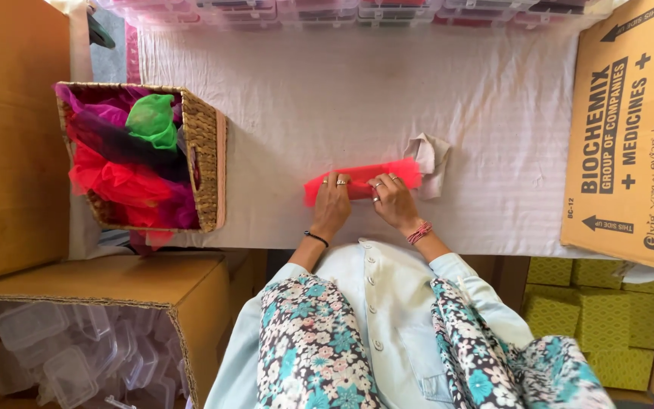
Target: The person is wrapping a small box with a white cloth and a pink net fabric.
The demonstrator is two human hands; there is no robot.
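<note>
Red net strip [362, 179] | both hands' grip pinches it | wicker basket [207, 163]: coloured net pieces

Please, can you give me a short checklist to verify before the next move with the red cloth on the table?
1. Both hands on the cloth: left hand and right hand press the red cloth: ok.
2. Cloth lies flat on the white table cover: ok.
3. Beige cloth touches the red cloth's end: not ok.
4. Wicker basket within reach, probably: ok.
5. Fold edges even: cannot tell.
</note>
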